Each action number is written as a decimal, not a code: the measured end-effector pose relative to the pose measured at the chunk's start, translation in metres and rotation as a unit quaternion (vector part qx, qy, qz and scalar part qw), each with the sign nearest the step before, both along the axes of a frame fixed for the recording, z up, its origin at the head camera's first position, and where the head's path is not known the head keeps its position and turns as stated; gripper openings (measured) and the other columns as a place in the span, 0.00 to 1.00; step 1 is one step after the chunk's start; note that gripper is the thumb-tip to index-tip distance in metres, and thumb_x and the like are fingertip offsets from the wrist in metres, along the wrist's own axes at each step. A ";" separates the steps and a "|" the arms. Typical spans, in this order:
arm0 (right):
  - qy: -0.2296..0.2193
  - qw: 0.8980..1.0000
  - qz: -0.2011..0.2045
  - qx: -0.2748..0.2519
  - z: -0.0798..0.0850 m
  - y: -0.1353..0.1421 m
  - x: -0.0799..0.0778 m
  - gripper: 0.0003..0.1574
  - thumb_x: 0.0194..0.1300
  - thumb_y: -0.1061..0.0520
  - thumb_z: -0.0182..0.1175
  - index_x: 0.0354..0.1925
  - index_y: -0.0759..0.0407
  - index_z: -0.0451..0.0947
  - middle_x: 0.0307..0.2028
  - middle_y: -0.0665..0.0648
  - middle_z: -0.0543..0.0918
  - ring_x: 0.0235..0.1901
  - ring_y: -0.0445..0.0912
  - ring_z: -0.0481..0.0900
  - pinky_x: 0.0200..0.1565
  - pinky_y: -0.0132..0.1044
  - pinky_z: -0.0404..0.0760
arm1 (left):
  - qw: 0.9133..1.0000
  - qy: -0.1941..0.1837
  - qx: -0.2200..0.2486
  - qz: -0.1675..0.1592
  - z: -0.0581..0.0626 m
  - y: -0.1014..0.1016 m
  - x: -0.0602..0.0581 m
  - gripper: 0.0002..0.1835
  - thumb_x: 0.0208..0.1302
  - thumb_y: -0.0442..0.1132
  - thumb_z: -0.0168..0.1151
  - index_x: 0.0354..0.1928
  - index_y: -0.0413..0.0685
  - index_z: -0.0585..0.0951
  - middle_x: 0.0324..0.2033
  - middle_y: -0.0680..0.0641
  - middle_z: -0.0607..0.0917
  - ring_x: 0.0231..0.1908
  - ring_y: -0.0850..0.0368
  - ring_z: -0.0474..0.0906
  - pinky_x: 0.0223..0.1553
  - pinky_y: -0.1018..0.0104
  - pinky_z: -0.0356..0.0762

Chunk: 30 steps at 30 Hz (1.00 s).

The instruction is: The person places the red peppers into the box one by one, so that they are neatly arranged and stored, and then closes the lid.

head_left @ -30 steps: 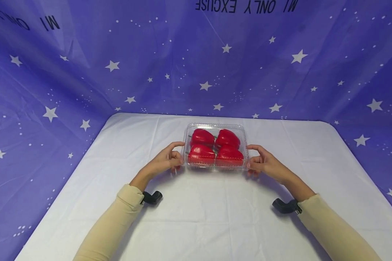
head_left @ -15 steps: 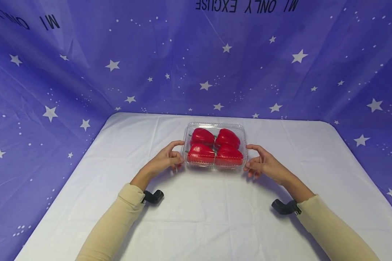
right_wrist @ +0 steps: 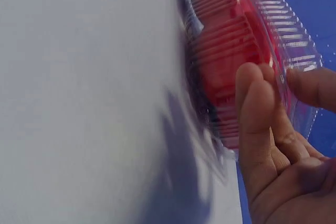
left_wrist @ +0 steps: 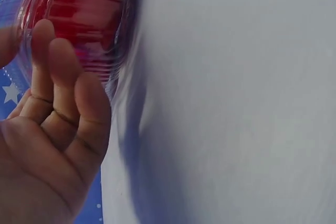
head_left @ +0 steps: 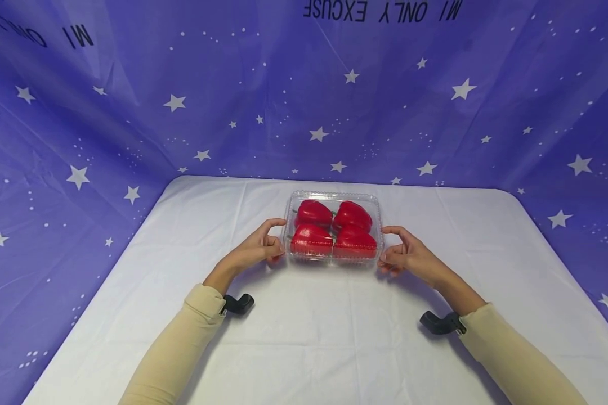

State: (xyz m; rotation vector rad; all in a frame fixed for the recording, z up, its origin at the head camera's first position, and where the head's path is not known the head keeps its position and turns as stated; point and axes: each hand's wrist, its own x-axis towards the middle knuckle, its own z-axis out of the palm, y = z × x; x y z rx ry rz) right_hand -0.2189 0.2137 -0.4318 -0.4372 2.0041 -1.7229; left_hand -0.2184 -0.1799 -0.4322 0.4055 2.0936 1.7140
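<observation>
A clear plastic clamshell box with a ribbed rim sits toward the back of the table, its lid closed. Inside are several red bell peppers with green stems, in two rows. My left hand holds the box's left side, the index finger at the rim and the thumb lower down. In the left wrist view, fingertips lie against the ribbed side wall. On the opposite side my right hand grips the box in the same way. Its thumb and fingers meet the wall and rim in the right wrist view.
White cloth covers the table. A purple-blue curtain with white stars and lettering surrounds the back and sides. Black wrist mounts stick out inward from both beige sleeves.
Hardly anything differs. The fingers of my right hand have shifted slightly inward below the box's edge, while the box and both arms stay almost where they were.
</observation>
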 end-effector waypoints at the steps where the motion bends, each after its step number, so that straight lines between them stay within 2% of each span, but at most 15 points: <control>1: -0.004 1.000 -0.002 -0.006 0.000 -0.001 0.000 0.43 0.68 0.67 0.57 0.71 0.67 0.44 0.29 0.50 0.88 0.30 0.45 0.88 0.33 0.38 0.87 | 1.000 0.000 0.004 0.004 0.000 0.000 0.000 0.38 0.64 0.26 0.54 0.74 0.42 0.53 0.23 0.51 0.78 0.24 0.62 0.74 0.30 0.68 0.76; 9: -0.015 0.999 -0.016 -0.030 -0.001 -0.007 0.001 0.44 0.67 0.70 0.56 0.72 0.69 0.45 0.29 0.50 0.86 0.30 0.43 0.88 0.37 0.38 0.89 | 0.999 0.001 0.045 0.024 -0.004 0.001 0.003 0.38 0.60 0.21 0.52 0.73 0.38 0.54 0.20 0.55 0.78 0.25 0.63 0.76 0.31 0.70 0.74; 18: -0.027 0.999 -0.012 -0.020 -0.002 -0.007 0.001 0.45 0.67 0.67 0.58 0.73 0.65 0.45 0.31 0.50 0.87 0.31 0.44 0.88 0.38 0.39 0.89 | 0.999 -0.001 0.013 0.029 -0.002 -0.003 0.009 0.37 0.63 0.24 0.53 0.74 0.41 0.56 0.24 0.55 0.81 0.29 0.60 0.77 0.33 0.69 0.76; 26: 0.011 0.999 -0.027 0.014 -0.002 -0.004 0.004 0.40 0.68 0.64 0.59 0.72 0.63 0.52 0.35 0.49 0.84 0.35 0.44 0.87 0.38 0.41 0.87 | 0.999 0.009 0.006 0.046 -0.003 -0.002 0.010 0.38 0.63 0.25 0.54 0.76 0.44 0.56 0.31 0.53 0.80 0.32 0.57 0.78 0.34 0.66 0.80; 29: 0.027 0.998 -0.031 0.036 -0.002 -0.001 0.006 0.41 0.69 0.63 0.58 0.74 0.61 0.52 0.41 0.54 0.83 0.38 0.46 0.87 0.39 0.42 0.88 | 0.998 0.005 0.002 0.067 -0.005 -0.002 0.010 0.41 0.63 0.27 0.56 0.77 0.45 0.53 0.33 0.51 0.81 0.31 0.57 0.78 0.33 0.66 0.80; 30: 0.047 0.997 -0.033 0.058 -0.001 0.002 0.008 0.41 0.69 0.63 0.57 0.75 0.60 0.52 0.43 0.57 0.83 0.39 0.47 0.87 0.40 0.42 0.88 | 0.997 0.002 -0.002 0.076 -0.005 -0.002 0.010 0.41 0.63 0.28 0.56 0.77 0.44 0.52 0.34 0.50 0.81 0.30 0.57 0.78 0.32 0.67 0.79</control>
